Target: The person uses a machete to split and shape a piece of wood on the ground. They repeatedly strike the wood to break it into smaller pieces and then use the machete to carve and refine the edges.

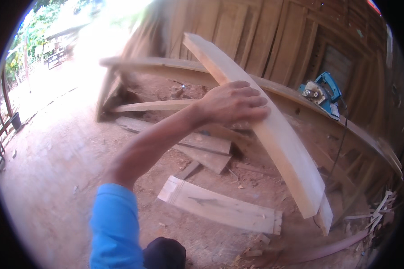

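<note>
A long, pale sawn wooden plank [280,134] lies slantwise over the beam of a low wooden bench, its far end raised past the beam and its near end toward the lower right. My left hand [234,104] rests over the plank around its middle, fingers curled across the top face. The thumb is hidden. From the lower left my arm reaches up in a blue sleeve. My right hand is out of the picture. To the right, a blue electric planer [322,95] with a dark cord stands on the bench beam [166,65].
A short board [220,204] with a notched end lies on the dirt ground. Several offcuts [204,150] lie beneath the bench. Wood strips and shavings [381,210] are heaped at the lower right. A plank wall [229,31] stands behind; a dark bucket [15,120] is far left.
</note>
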Tool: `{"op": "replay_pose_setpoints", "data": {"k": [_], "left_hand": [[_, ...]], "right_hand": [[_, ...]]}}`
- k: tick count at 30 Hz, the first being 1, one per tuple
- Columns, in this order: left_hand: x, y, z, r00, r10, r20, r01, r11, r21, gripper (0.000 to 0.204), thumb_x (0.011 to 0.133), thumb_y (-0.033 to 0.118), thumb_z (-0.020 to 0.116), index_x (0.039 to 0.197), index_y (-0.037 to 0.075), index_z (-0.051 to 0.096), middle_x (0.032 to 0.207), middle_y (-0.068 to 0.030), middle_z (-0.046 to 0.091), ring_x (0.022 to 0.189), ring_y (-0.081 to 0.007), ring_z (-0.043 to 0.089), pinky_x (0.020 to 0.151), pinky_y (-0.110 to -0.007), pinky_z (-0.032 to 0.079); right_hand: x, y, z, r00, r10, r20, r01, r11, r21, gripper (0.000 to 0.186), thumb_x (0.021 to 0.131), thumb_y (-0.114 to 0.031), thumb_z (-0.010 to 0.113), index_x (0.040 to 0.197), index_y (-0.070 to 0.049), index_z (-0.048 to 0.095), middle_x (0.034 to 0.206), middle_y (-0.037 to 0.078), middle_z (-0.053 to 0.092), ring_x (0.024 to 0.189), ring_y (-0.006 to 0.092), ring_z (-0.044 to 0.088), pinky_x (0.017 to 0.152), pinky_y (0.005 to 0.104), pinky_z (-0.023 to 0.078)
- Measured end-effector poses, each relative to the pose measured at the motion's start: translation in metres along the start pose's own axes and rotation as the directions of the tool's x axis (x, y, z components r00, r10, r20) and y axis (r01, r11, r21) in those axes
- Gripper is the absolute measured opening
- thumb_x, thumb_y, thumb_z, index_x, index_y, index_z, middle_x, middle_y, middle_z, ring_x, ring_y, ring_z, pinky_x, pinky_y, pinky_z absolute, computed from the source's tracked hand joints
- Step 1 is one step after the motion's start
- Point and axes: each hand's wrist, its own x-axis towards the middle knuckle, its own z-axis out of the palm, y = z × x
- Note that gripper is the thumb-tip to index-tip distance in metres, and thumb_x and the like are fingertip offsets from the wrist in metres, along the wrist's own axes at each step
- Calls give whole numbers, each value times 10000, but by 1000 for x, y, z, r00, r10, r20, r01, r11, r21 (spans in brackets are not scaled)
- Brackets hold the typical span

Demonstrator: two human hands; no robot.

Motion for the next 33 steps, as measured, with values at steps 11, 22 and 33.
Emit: {"op": "replay_pose_setpoints", "data": {"k": [11, 22, 33], "left_hand": [[-22, -57, 116, 912, -408, -41, 406, 913, -49, 381, 876, 166, 770, 1207, 118, 588, 1187, -63, 710, 1141, -219, 678, 1081, -429, 500], [-37, -75, 150, 634, -682, 365, 646, 726, 234, 914, 978, 711, 434, 1641, 148, 152, 1698, -105, 211, 1567, -289, 206, 1257, -480, 279], [11, 9, 164, 679, -718, 153, 729, 684, -28, 820, 976, 638, 542, 1506, 29, 404, 1428, -198, 576, 1316, -354, 572, 1062, -481, 505]], "right_hand": [[-138, 111, 39, 802, 593, 70, -595, 803, 20, 746, 860, -83, 572, 1571, -47, 346, 1082, 152, 605, 948, 281, 603, 812, 395, 478], [-210, 144, 62, 671, 734, 105, -741, 669, 56, 738, 863, -92, 570, 1569, -58, 356, 1003, 134, 620, 862, 260, 621, 748, 384, 493], [-307, 161, 83, 601, 792, 107, -800, 594, 87, 731, 867, -101, 568, 1568, -70, 366, 924, 116, 636, 777, 239, 638, 684, 372, 509]]}}
